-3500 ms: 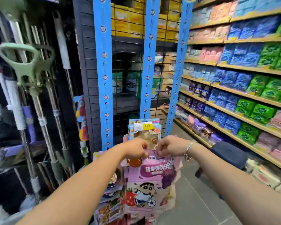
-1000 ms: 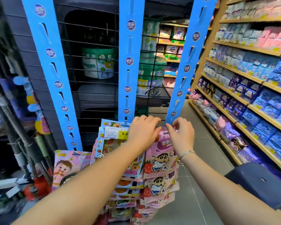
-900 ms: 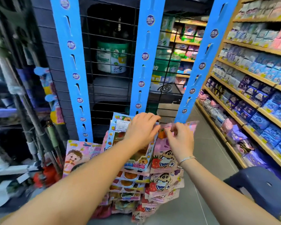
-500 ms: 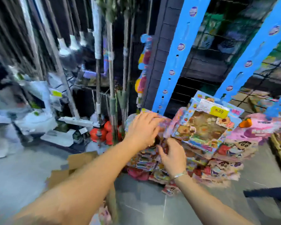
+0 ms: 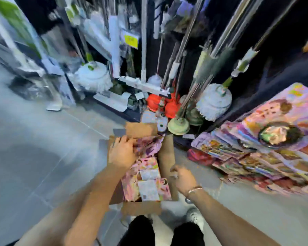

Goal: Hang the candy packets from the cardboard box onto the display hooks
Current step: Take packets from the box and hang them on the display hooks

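The view is blurred by motion. An open cardboard box stands on the floor below me, with pink and purple candy packets lying inside. My left hand reaches into the far end of the box, its fingers curled onto a crumpled purple packet. My right hand hovers over the box's right wall with loosely bent fingers and holds nothing. Rows of hung candy packets fan out on the display at the right. The hooks themselves are hidden.
Mops and brooms stand in a rack just behind the box, with red mop heads at floor level. Grey tiled floor spreads to the left. My legs and shoes are at the bottom edge.
My head has swung down and left from the display to the box on the floor. Both hands have left the hung packets; the left has dropped into the box and the right hangs beside it.
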A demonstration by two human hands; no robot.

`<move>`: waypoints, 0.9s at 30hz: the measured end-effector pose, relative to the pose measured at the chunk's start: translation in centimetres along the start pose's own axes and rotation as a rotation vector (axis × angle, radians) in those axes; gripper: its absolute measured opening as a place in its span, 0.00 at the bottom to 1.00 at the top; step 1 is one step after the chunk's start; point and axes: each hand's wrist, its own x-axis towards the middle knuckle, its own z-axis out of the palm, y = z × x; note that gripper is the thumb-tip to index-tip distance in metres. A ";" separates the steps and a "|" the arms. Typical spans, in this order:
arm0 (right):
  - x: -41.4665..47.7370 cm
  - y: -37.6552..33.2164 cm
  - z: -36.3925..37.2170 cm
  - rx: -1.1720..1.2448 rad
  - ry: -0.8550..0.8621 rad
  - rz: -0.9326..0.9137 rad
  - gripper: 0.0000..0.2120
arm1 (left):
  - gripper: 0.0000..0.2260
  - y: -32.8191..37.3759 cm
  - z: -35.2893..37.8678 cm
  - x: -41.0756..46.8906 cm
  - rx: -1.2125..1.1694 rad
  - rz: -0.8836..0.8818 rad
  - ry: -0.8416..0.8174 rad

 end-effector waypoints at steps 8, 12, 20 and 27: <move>8.8 -1.8 4.9 -0.023 -0.157 0.065 0.04 | 0.19 -6.2 7.8 2.8 -0.026 -0.139 -0.226; 14.7 -0.8 7.0 -0.033 -0.146 0.118 0.14 | 0.19 -7.3 12.4 5.3 -0.056 -0.137 -0.295; 26.6 4.0 11.1 -0.188 -0.138 0.079 0.34 | 0.22 -6.3 24.5 11.6 -0.026 -0.060 -0.372; 33.9 6.7 13.7 -0.073 -0.203 0.062 0.29 | 0.29 -3.1 31.8 15.8 -0.151 0.011 -0.382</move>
